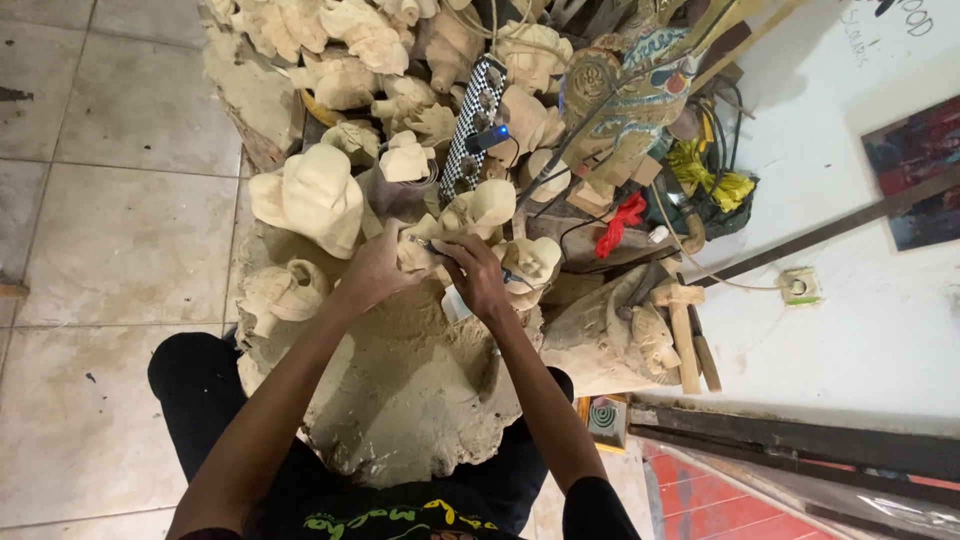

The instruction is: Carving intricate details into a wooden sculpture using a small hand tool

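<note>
Pale square floor tiles [120,240] with dark grout fill the left side of the view, and a white wall [880,320] runs along the right, with an electrical socket [800,286] mounted on it. Between them a dust-coloured cloth [420,400] lies over the person's lap, and beyond its far edge sits a heap of unfinished pale wooden carvings [315,195], a long power strip [472,125] and a painted carved figure [630,90]. A wooden mallet [685,330] rests near the wall at the cloth's right edge.

At the far edge of the cloth, the left hand [372,272] has its grip wrapped around a small pale carving [420,245], holding it steady. The right hand [478,275] touches the same piece, its grip pinching a thin carving tool [432,244] whose tip meets the wood.
</note>
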